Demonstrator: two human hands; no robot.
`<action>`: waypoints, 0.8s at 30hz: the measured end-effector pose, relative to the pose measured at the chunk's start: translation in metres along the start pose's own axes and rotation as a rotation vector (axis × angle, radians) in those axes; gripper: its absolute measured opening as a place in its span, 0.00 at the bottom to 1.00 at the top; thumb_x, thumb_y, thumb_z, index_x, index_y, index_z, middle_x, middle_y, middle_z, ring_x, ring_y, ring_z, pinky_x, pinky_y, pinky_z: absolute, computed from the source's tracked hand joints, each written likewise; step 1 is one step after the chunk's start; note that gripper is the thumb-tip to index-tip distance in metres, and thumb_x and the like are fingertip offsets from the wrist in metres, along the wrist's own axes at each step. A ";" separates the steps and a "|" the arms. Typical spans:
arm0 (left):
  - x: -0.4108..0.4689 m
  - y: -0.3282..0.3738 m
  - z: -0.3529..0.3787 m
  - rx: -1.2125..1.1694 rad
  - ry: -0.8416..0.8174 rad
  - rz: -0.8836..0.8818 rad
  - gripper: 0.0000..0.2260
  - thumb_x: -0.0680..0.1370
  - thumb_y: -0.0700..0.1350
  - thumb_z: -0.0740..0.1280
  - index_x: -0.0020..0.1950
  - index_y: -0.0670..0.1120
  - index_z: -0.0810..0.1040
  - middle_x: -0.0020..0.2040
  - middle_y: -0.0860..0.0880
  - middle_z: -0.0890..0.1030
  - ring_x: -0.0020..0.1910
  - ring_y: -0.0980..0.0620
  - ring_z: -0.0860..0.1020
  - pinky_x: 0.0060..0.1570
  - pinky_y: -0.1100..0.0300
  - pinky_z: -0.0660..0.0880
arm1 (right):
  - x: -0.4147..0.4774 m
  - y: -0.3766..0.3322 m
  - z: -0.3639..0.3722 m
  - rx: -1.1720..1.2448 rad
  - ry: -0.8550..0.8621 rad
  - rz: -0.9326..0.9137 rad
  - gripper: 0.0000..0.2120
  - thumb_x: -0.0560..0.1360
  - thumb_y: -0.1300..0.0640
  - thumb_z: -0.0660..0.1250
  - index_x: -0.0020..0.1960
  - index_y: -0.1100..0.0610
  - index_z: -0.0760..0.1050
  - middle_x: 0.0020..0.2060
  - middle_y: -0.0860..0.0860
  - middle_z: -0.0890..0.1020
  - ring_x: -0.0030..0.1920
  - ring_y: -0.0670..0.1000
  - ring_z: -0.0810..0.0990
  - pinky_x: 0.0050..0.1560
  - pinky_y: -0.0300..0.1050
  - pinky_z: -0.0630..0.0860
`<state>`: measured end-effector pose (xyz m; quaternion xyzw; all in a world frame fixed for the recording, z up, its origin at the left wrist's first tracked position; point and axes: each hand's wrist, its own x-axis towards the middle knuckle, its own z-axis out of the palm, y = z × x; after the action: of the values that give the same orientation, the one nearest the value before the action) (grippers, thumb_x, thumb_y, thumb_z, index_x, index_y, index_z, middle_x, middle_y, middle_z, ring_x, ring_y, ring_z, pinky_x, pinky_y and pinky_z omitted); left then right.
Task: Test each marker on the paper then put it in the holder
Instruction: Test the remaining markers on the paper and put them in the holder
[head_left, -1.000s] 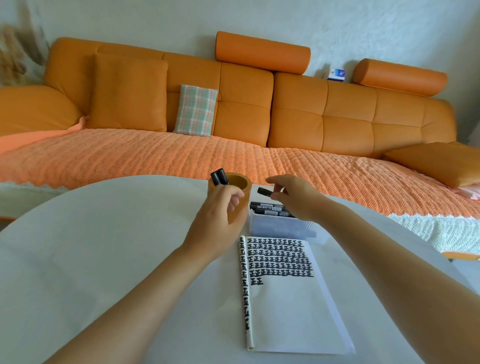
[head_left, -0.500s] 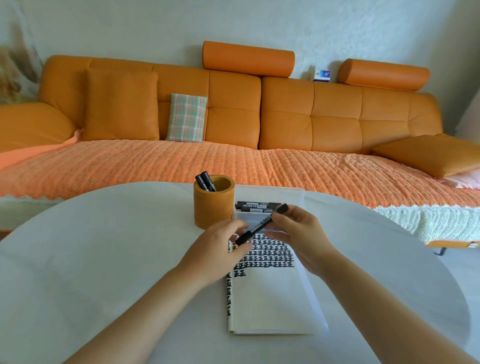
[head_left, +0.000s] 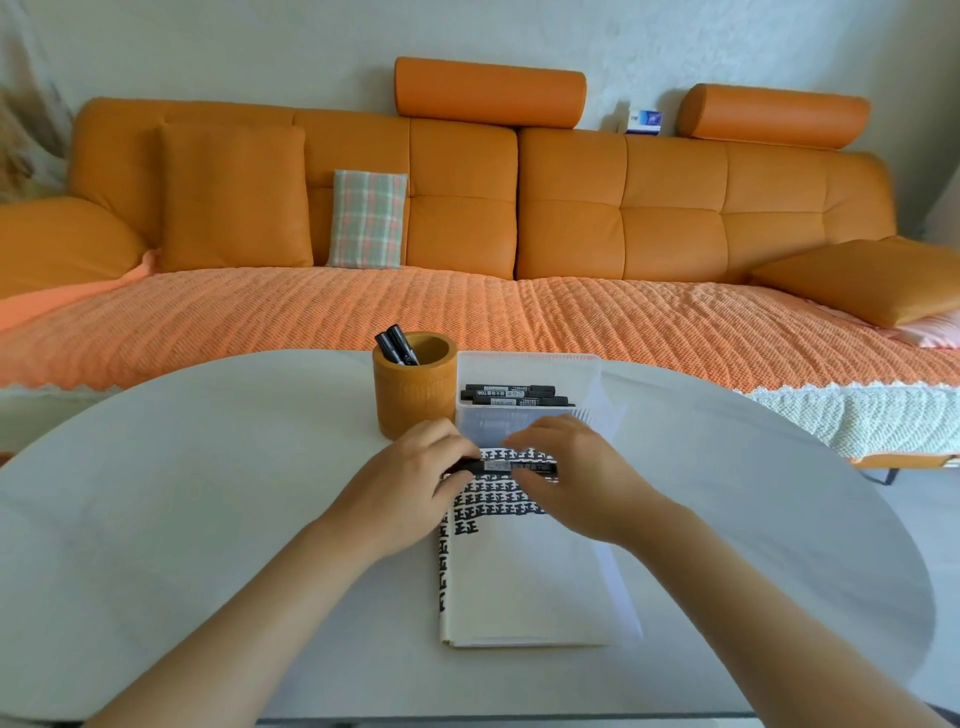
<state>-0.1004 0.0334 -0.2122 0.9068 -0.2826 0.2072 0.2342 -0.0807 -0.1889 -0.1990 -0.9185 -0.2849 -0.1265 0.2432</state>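
Observation:
A black marker (head_left: 501, 466) lies level over the top of the paper (head_left: 524, 582), held at both ends. My left hand (head_left: 410, 488) grips its left end and my right hand (head_left: 576, 478) grips its right end. The paper pad carries rows of black marks on its upper part and down its left margin. Behind my left hand stands the orange round holder (head_left: 413, 395) with two black markers (head_left: 397, 345) in it. A clear plastic box (head_left: 530, 421) behind my right hand holds several more black markers (head_left: 514, 395).
Everything sits on a round white table (head_left: 208, 493). An orange sofa (head_left: 467, 218) with cushions runs along the far side, close behind the table's back edge. A small blue and white box (head_left: 644, 122) rests on the sofa back.
My right hand took a marker from the clear box and brought it toward me. My left hand left the holder and took the marker's other end; the marker now lies level over the paper.

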 end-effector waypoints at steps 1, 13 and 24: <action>0.000 0.003 0.001 -0.009 0.005 0.016 0.07 0.78 0.44 0.67 0.56 0.49 0.78 0.50 0.56 0.74 0.50 0.57 0.73 0.47 0.56 0.75 | -0.001 -0.005 0.002 -0.001 -0.037 -0.044 0.13 0.78 0.53 0.65 0.62 0.51 0.79 0.50 0.46 0.81 0.51 0.46 0.76 0.54 0.39 0.71; -0.002 0.010 0.001 0.089 -0.040 0.120 0.09 0.74 0.42 0.73 0.53 0.44 0.81 0.46 0.50 0.77 0.45 0.54 0.75 0.38 0.60 0.75 | -0.001 -0.010 0.014 0.033 -0.242 -0.017 0.13 0.83 0.53 0.59 0.42 0.57 0.73 0.35 0.52 0.77 0.38 0.53 0.73 0.40 0.49 0.70; 0.002 0.004 -0.004 -0.040 -0.054 0.003 0.05 0.78 0.43 0.69 0.51 0.45 0.82 0.38 0.59 0.67 0.40 0.59 0.68 0.37 0.66 0.63 | -0.003 -0.011 0.016 -0.242 0.043 -0.253 0.11 0.80 0.51 0.61 0.49 0.55 0.80 0.37 0.50 0.78 0.37 0.54 0.77 0.32 0.47 0.70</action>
<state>-0.1018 0.0315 -0.2068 0.9068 -0.2942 0.1772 0.2445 -0.0879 -0.1734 -0.2095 -0.8949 -0.3758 -0.2089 0.1192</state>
